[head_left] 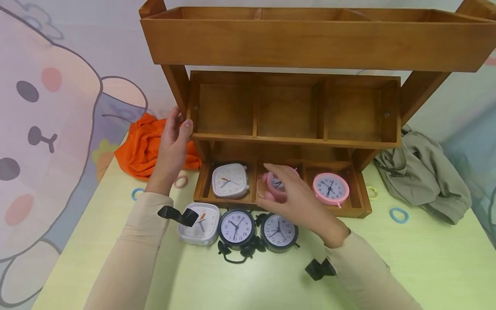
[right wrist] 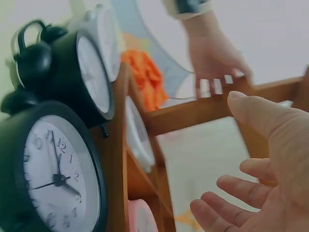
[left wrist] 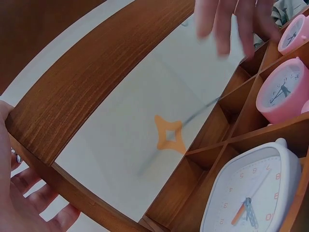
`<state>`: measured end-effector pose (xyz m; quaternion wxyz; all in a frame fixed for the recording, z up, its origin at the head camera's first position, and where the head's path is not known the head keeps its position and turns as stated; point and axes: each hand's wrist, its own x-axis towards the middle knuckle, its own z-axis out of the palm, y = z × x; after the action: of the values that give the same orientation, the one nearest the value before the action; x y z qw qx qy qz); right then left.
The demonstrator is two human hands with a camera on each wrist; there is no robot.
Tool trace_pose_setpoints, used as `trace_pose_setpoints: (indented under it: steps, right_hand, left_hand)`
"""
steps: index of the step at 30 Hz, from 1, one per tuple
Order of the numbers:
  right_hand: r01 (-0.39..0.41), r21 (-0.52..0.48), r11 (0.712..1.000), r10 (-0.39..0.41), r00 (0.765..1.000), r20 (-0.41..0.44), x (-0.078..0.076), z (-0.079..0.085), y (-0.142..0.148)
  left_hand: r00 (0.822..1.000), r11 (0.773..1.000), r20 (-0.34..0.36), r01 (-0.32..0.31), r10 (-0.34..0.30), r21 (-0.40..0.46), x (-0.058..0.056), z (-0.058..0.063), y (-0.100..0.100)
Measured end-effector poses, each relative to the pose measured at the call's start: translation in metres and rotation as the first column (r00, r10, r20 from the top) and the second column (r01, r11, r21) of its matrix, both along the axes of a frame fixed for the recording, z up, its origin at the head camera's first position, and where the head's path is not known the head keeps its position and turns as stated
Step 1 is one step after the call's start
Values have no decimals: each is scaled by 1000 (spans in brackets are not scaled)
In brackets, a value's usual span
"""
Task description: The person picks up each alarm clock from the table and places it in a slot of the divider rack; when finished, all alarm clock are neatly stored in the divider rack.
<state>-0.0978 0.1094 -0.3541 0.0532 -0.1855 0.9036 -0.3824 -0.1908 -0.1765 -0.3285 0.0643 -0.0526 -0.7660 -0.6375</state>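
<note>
My left hand [head_left: 172, 148] grips the left end of the middle tier of a wooden rack [head_left: 294, 47], thumb on the near side and fingers round the board. My right hand [head_left: 296, 196], fingers loosely spread, hovers over the rack's bottom tier in front of a pink alarm clock [left wrist: 284, 92], partly hiding it in the head view; nothing shows in its grasp in the right wrist view. Another pink clock [head_left: 330, 189] stands in the right compartment. A white square clock [head_left: 230, 178] occupies the left one. The middle tier's compartments hold nothing.
In front of the rack are a white clock [head_left: 198, 226] and two black twin-bell clocks, one left [head_left: 237, 227] and one right [head_left: 280, 232]. Orange cloth [head_left: 141, 146] lies left of the rack, grey-green cloth [head_left: 422, 172] right. Small rings, including a blue one [head_left: 399, 215], lie on the table.
</note>
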Motion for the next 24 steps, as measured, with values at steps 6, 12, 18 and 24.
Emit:
trace_pose_setpoints:
  steps: [6,12,18,24]
  right_hand:
    - [108,-57,993,-106,994,38,41,-9,33]
    - [197,-74,978,-196,980,20,72,-47,54]
    - [178,-53,983,-179,984,-4,79,-78,51]
    - [169,-13,985,-169,986,9,76,-89,38]
  left_hand:
    - [1000,1000,12,-6,6,-10,0,0,1]
    - [1000,1000,21,-7,7,-1,-1,-1,1]
    - [1000,1000,12,-8,8,2,-1,-1,1]
    - [1000,1000,14,-6,6,3,-1,0,0]
